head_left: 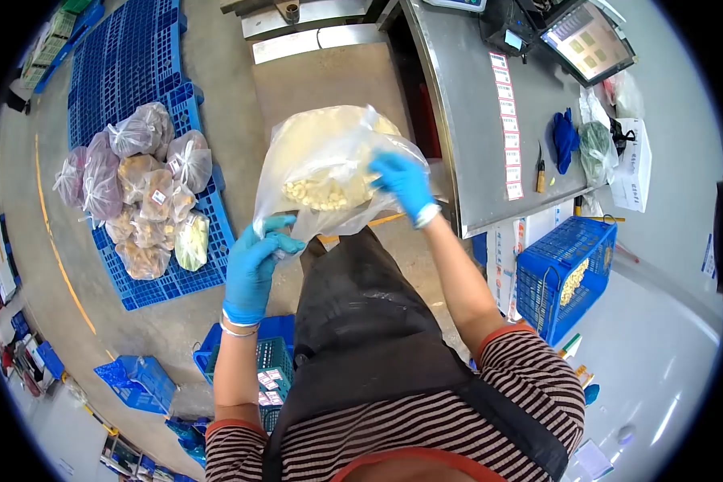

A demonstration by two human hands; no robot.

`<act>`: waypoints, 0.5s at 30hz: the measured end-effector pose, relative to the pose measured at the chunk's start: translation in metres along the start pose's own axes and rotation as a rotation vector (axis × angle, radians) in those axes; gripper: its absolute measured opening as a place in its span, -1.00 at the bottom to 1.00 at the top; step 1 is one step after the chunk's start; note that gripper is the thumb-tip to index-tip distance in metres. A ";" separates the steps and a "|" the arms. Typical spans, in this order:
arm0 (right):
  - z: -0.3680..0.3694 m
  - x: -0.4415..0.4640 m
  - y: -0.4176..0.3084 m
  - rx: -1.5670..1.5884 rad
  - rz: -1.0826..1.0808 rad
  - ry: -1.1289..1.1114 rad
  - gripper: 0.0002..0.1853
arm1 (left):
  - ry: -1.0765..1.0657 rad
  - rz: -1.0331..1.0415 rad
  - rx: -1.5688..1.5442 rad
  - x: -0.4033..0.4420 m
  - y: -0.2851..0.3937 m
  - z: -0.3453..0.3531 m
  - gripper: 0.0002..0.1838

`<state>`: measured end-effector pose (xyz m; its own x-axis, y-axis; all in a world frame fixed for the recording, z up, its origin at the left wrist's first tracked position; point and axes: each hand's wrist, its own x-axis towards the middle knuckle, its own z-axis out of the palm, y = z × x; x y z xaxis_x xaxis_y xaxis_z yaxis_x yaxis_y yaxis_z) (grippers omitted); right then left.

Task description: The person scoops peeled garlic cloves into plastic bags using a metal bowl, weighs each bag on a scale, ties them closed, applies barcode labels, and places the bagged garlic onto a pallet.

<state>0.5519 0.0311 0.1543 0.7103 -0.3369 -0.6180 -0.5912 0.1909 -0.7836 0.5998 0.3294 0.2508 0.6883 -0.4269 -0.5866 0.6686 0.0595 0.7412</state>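
Note:
A large clear plastic bag [341, 149] full of small, pale yellow pieces [317, 194], which look like peeled cloves, rests on a brown platform in front of me. My left hand [259, 261], in a blue glove, is closed on the gathered plastic at the bag's near left corner. My right hand [403, 185], also gloved in blue, is at the bag's right side with its fingers bent onto the loose plastic. Slight blur covers those fingertips. Through the bag's near side the pieces show most plainly.
Filled bags [140, 185] sit on a blue pallet [128, 64] at left. The steel table [466, 120] at right carries a label strip [506, 120], a knife [541, 170] and a screen [588, 40]. Below it, a blue crate [538, 277] holds similar pale pieces.

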 end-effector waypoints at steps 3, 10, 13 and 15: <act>-0.056 0.022 0.008 -0.412 -0.510 0.558 -0.14 | -0.104 -0.011 -0.254 0.004 -0.006 -0.010 -0.57; -0.118 0.028 0.110 -0.449 0.168 -0.119 -0.43 | -0.205 -0.200 -0.127 -0.017 -0.026 -0.024 -0.60; -0.162 -0.035 0.087 0.290 0.305 -0.112 -0.67 | -0.411 -0.415 -0.194 -0.034 -0.070 -0.049 -0.60; -0.135 -0.067 0.049 0.465 0.228 -0.027 -0.71 | -0.412 -0.445 -0.119 -0.039 -0.074 -0.030 -0.62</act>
<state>0.4239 -0.0617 0.1658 0.5960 -0.2164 -0.7733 -0.5045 0.6483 -0.5703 0.5319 0.3681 0.2088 0.1866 -0.7462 -0.6390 0.9098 -0.1142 0.3991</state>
